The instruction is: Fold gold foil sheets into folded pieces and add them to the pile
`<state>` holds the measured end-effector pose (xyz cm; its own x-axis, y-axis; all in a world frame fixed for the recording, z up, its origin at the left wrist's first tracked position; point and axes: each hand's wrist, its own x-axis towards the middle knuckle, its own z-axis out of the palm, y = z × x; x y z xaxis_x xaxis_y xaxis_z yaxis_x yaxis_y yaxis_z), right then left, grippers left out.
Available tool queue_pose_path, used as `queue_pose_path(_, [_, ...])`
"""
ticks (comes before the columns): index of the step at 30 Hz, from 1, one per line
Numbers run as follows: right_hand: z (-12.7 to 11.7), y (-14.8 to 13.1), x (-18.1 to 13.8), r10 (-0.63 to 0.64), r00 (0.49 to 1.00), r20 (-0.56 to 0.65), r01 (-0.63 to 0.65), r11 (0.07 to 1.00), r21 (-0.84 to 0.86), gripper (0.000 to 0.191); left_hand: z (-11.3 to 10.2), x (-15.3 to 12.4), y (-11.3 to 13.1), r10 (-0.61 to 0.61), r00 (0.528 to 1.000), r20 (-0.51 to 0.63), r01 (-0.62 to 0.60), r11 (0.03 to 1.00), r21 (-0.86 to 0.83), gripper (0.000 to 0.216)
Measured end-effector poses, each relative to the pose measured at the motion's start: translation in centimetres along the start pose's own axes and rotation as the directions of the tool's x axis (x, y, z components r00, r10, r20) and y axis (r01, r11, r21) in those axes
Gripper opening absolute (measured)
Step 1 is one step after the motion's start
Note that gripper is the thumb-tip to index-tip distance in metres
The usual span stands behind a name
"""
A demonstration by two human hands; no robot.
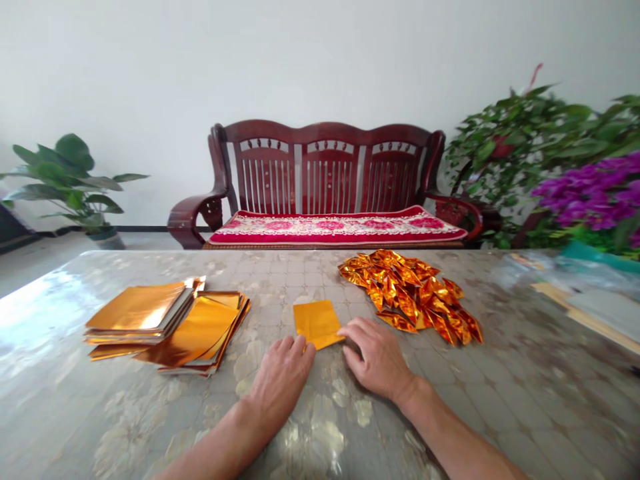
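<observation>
A gold paper square (318, 321) lies flat on the patterned table (295, 273). The left hand (283, 363) meets the square's near left corner, fingertips hidden, so I cannot tell whether they pinch it. The right hand (380, 355) touches the near right corner, thumb apart from the fingers. Left of the square lie stacked gold sheets (137, 307); right of it, a heap of folded gold pieces (405, 293); beyond it, a wooden bench (330, 167).
</observation>
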<state>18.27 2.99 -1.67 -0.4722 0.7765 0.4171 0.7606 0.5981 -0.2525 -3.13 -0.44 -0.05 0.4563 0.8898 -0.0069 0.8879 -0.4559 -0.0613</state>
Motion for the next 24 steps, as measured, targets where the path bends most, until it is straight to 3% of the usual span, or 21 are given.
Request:
queue_pose_path(4, [0.4, 0.0, 0.3, -0.033, 0.998, 0.058, 0.038, 0.996, -0.081, 0.010, 0.8, 0.6, -0.5, -0.017, 0.997, -0.078, 0.015, 1.000, -0.019, 0.009])
queue_pose_path(8, [1.0, 0.2, 0.5, -0.035, 0.999, 0.030, 0.038, 0.993, -0.116, 0.008, 1.3, 1.2, -0.3, -0.070, 0.991, -0.111, 0.063, 0.996, -0.064, 0.009])
queue_pose_path(17, [1.7, 1.0, 1.0, 0.267, 0.963, -0.046, -0.271, 0.955, -0.121, 0.016, 1.3, 0.1, 2.0, 0.040, 0.999, -0.029, -0.044, 0.984, -0.170, 0.015])
queue_pose_path(24, [1.7, 0.6, 1.4, 0.337, 0.941, -0.030, -0.339, 0.938, -0.074, 0.017, 1.7, 0.0, 2.1, 0.058, 0.997, -0.049, -0.066, 0.981, -0.184, 0.017])
